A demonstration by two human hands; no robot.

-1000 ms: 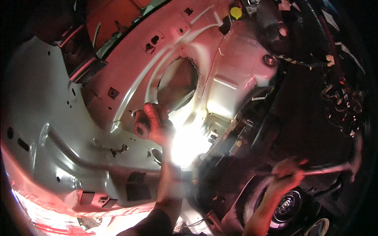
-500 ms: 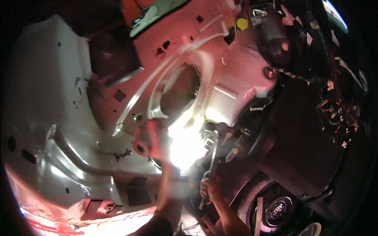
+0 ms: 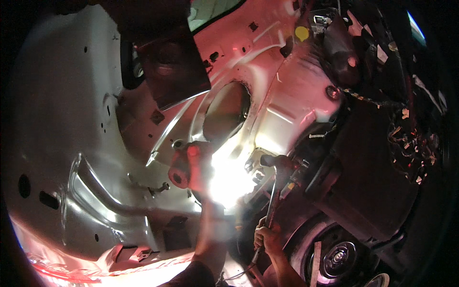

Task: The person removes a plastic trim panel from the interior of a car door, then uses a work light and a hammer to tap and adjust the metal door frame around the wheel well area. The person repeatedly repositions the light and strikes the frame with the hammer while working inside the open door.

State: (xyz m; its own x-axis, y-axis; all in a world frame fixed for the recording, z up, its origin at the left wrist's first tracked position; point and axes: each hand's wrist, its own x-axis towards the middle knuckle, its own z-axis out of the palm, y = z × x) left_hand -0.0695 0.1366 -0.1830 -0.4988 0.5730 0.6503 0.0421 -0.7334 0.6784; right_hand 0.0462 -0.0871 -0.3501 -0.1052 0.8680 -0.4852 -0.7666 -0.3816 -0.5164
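My right hand point(image 3: 268, 238) is closed round the handle of a hammer point(image 3: 274, 203). Its dark head point(image 3: 275, 161) is at the upper end, just right of a very bright glare. At the end of my left forearm is a red, blocky thing with a round dark end point(image 3: 179, 178), seemingly in my left hand point(image 3: 204, 191); glare washes out the fingers. Both hands are over the bare inner panel point(image 3: 282, 103) of a car body, below a large oval opening point(image 3: 228, 110). What lies inside the glare cannot be made out.
A dark flap point(image 3: 174, 71) hangs at upper left over the grey bodywork point(image 3: 71, 110). On the right are a black box-like part point(image 3: 370, 177), loose wiring point(image 3: 413, 148) and a dark wheel point(image 3: 340, 257). A flat strip point(image 3: 316, 263) leans near the wheel.
The hammer and my right hand have shifted right, and the handle leans more. The view has shifted slightly, and the dark flap appears farther right. The red thing stays beside the glare.
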